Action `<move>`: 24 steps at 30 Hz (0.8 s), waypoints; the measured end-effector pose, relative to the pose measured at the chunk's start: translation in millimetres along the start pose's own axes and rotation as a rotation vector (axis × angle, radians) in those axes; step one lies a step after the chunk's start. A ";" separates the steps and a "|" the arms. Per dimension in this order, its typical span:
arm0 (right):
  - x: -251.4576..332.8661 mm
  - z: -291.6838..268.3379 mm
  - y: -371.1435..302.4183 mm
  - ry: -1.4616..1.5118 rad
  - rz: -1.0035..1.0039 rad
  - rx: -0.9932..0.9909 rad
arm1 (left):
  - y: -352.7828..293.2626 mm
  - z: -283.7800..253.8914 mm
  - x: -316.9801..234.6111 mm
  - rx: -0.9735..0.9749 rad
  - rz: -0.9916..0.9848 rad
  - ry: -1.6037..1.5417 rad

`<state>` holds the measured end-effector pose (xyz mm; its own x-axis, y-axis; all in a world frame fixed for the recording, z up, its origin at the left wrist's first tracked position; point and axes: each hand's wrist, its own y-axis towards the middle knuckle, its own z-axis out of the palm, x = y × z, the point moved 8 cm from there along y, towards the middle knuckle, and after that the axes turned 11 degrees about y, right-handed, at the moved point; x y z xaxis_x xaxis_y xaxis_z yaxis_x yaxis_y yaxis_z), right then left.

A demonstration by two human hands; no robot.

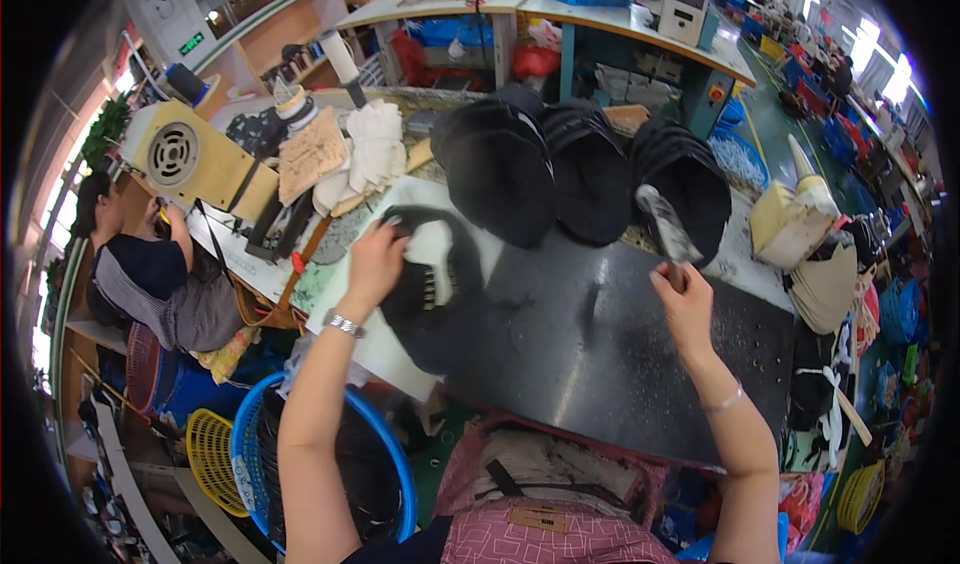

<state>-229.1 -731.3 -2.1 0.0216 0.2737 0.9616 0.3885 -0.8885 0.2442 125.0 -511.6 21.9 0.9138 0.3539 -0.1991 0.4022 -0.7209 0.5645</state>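
My left hand (376,264) grips the upper edge of a black, curved, flat piece (462,314) between thumb and fingers. The piece lies across a pale sheet and the dark work surface, and a row of small slots runs beside its opening. On the right, my right hand (686,304) is closed round the short brown handle of a tool with a mottled grey-white head (668,226), held above the dark board (620,334). Just beyond stand stacks of black curved pieces (495,169), the rightmost stack (695,174) behind the tool's head.
A cream machine (200,159) stands at the left, near a seated person (160,274). Blue (408,464) and yellow (212,454) baskets are at lower left. A cream block with a cone (795,214) and beige cut pieces (826,289) sit at the right edge.
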 end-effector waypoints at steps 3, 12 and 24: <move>15.7 69.7 62.1 -0.136 -0.185 0.018 | -32.3 7.9 86.2 0.113 -0.079 0.314; 17.4 227.8 175.6 -0.769 -0.379 0.252 | -43.1 44.5 64.4 0.064 -0.122 0.420; -31.0 -2.2 89.0 -0.170 0.048 -0.149 | -41.4 -10.7 61.9 -0.168 -0.041 0.289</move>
<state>-197.2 -819.6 -9.9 0.1962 0.2771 0.9406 0.2433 -0.9430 0.2270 164.2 -453.5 -5.2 0.8338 0.5521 -0.0027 0.4012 -0.6025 0.6899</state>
